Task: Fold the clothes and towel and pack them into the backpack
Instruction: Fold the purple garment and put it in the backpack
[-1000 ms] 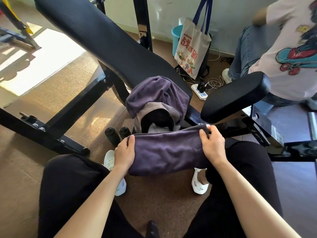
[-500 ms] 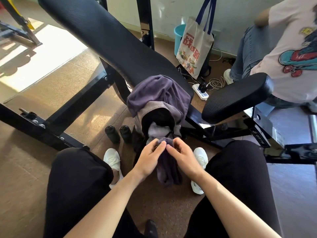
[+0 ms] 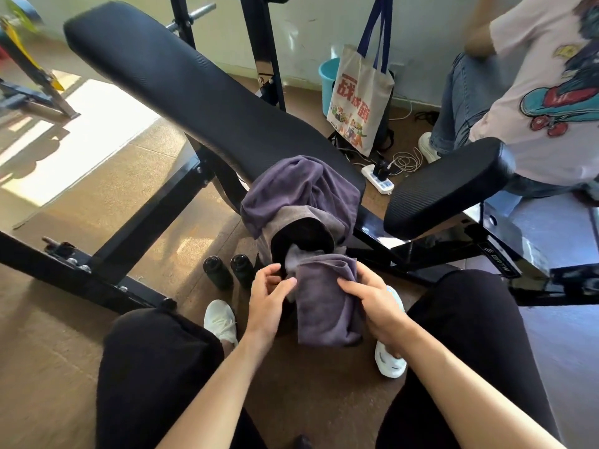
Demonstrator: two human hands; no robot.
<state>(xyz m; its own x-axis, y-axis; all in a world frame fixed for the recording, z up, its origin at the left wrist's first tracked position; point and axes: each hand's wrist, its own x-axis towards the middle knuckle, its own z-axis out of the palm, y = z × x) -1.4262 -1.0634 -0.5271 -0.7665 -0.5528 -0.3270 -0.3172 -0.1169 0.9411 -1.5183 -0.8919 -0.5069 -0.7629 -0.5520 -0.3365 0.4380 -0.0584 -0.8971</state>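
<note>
**Towel at the backpack's mouth: protect the fold**

The main risk is the fold coming apart. You carry the towel (image 3: 324, 303) by one side only, so if its free left edge catches the rim on the way in, the layers will likely peel open and bunch at the opening. Bring your other hand onto it, or use that hand to hold the mouth wide.

A second risk is the purple cloth (image 3: 301, 186) draped over the top of the backpack (image 3: 285, 222), probably one of the clothes. It overhangs the dark opening, and a push from below could drag it down across the mouth or off to the floor. The bag is soft and only leans on the black padded backrest (image 3: 201, 102), so a hard shove may fold it or slide it sideways into the two black bottles (image 3: 217, 273) just to its left. Something pale grey (image 3: 296, 259) already lies inside, so room looks tight.

The folded towel hangs upright between your knees, with its top edge at the near lip of the backpack's opening. Your right hand (image 3: 372, 299) grips its right side, fingers curled behind and thumb across the front. Your left hand (image 3: 270, 296) sits just left of it with its fingers loosely bent and a fingertip at the towel's upper left corner. Whether it also pinches the bag's rim cannot be told.
</note>
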